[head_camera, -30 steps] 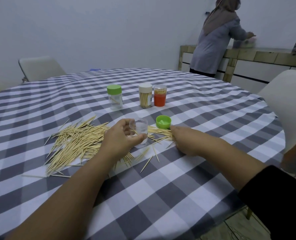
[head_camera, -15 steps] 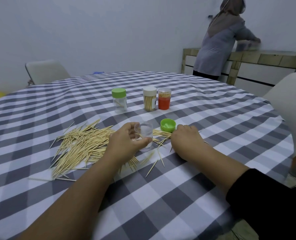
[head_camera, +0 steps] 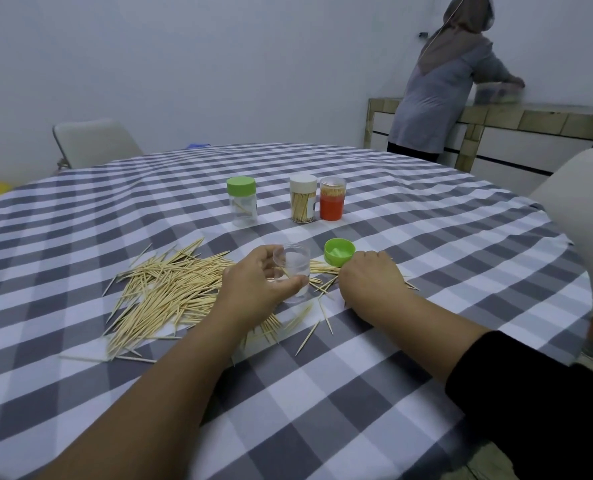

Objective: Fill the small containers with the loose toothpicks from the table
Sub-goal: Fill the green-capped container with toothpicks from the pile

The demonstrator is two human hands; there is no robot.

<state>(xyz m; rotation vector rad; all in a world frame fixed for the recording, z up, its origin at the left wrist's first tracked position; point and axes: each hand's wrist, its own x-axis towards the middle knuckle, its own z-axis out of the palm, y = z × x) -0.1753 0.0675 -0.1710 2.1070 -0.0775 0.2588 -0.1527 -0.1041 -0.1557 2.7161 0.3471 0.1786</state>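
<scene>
Grey-white checked cloth surface. Left hand grips clear round plastic container, open, apparently empty, as a second ago. Right hand, previously flat on strays, now curled over loose wooden toothpicks; whether pinching any: cannot tell. Judgement: pickup under way. Green lid beyond. Farther: three capped containers.

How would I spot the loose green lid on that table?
Start at the checked tablecloth, then the three upright jars in a row. Nearer the person, beside the right hand, lies the green lid, open side up; the other green lid caps a jar.
</scene>
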